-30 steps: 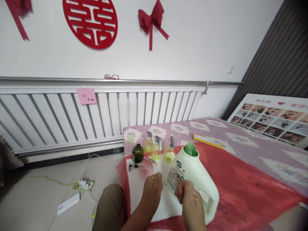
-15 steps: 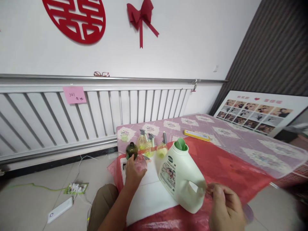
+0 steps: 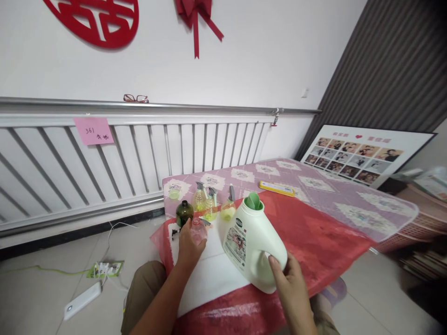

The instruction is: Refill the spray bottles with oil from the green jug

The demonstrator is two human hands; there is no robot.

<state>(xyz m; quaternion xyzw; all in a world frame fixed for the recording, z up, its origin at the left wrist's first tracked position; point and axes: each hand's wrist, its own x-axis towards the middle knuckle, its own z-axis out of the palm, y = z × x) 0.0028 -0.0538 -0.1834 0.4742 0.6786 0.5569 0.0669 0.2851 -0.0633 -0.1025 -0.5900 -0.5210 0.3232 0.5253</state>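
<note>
My left hand wraps its fingers around the small clear pink plastic bottle on the white mat. My right hand grips the handle side of the big white plastic detergent jug standing just beside it.

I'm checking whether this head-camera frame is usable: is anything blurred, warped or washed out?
Head view: even, soft indoor light, no harsh glare; the white ribbed radiator bows from wide-angle distortion; the lower right corner is smeared; the left hand on the small clear pink bottle and the right hand at the big white detergent jug look sharp.
</note>
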